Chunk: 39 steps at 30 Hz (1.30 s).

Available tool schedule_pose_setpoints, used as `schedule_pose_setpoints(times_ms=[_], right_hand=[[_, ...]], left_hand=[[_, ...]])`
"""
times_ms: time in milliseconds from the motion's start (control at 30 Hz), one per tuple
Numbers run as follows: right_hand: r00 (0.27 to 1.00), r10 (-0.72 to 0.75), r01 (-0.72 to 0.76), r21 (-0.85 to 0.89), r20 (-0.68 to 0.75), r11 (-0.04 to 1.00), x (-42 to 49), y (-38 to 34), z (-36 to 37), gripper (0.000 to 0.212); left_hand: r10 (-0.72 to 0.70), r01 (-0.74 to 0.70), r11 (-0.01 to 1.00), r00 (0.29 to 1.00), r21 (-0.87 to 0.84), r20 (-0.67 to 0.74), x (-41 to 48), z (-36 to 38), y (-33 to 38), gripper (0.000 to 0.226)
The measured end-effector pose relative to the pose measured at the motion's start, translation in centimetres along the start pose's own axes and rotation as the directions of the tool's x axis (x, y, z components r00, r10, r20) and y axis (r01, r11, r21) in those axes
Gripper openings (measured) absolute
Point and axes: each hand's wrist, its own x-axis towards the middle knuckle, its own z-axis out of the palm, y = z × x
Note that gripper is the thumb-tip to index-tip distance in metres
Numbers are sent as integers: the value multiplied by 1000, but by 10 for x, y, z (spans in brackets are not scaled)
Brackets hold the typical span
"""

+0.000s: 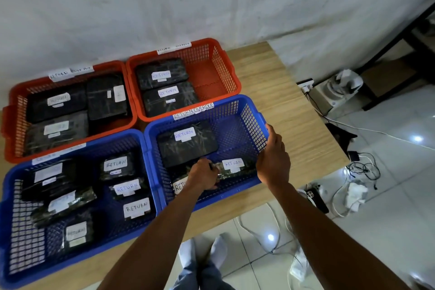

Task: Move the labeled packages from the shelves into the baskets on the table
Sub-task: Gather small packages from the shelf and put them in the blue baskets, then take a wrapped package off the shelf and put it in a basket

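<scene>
Pinching the left end of a black RETURN package [246, 170] with the left grip [204, 176], curled tight on the wrap, down at the near wall of the right-hand blue basket [249, 110] on the bench [270, 73]. Bracing that basket's right rim with the right grip [273, 158], wrapped over the edge. Guessing light and squishy here, slick crinkly film, so probably taking it across the middle rather than by a corner, not yanking the label [233, 163].

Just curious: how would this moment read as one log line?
left hand grips package inside right blue basket | right hand holds its rim
</scene>
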Motion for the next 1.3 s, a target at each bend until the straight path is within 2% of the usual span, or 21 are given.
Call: schedule_pose_setpoints(times_ms=[67, 133, 200, 267, 367, 467, 567, 667, 800, 867, 967, 1033, 1133, 1233, 1300], right_hand=[[1000, -12, 12, 3, -9, 1000, 0, 0, 0, 80], [1000, -22, 22, 5, -13, 1000, 0, 0, -1, 77], [999, -27, 27, 4, -18, 1000, -2, -2, -1, 77], [1000, -25, 24, -6, -18, 1000, -3, -2, -2, 77], [1000, -21, 21, 1, -7, 1000, -3, -2, -6, 74], [1000, -18, 18, 36, -7, 999, -3, -3, -8, 74], [1000, -7, 6, 53, 18, 999, -2, 0, -6, 80], [999, -7, 4, 67, 41, 998, -2, 2, -6, 84], [998, -27, 23, 98, 48, 995, 1, 2, -9, 77], [995, -16, 6, 105, 97, 994, 3, 2, -12, 77], [990, 25, -28, 19, 135, 999, 4, -8, -21, 81], [996, -27, 30, -35, 86, 999, 1, -21, -26, 77], [983, -179, 181, -48, 49, 982, -12, -61, -23, 63], [933, -335, 332, 46, 134, 942, -39, -118, -8, 51], [854, -454, 426, 159, 253, 891, -63, -163, 6, 46]], left_hand=[[75, -59, 954, 996, 293, -45, 8, 4, -3, 34], [133, -89, 861, 990, 501, -53, 4, 6, 3, 34], [174, -90, 768, 982, 634, -72, 2, 9, 8, 32], [200, -81, 718, 975, 691, -94, 4, 11, 11, 32], [226, -86, 702, 968, 707, -107, 6, 11, 13, 26], [230, -97, 731, 967, 676, -110, 12, 11, 8, 16], [251, -111, 724, 962, 681, -110, 12, 11, 6, 11], [272, -123, 714, 956, 690, -112, 11, 10, 4, 14], [322, -153, 713, 938, 684, -125, 0, 4, 5, 26], [380, -205, 757, 911, 621, -162, -10, -9, 10, 32], [478, -308, 785, 853, 537, -210, -35, -43, 9, 26], [539, -370, 782, 805, 501, -247, -50, -69, 2, 22], [584, -426, 788, 746, 445, -319, -73, -112, -19, 17], [614, -431, 768, 705, 473, -355, -94, -148, -46, 16], [583, -398, 789, 727, 468, -363, -110, -172, -69, 18]])
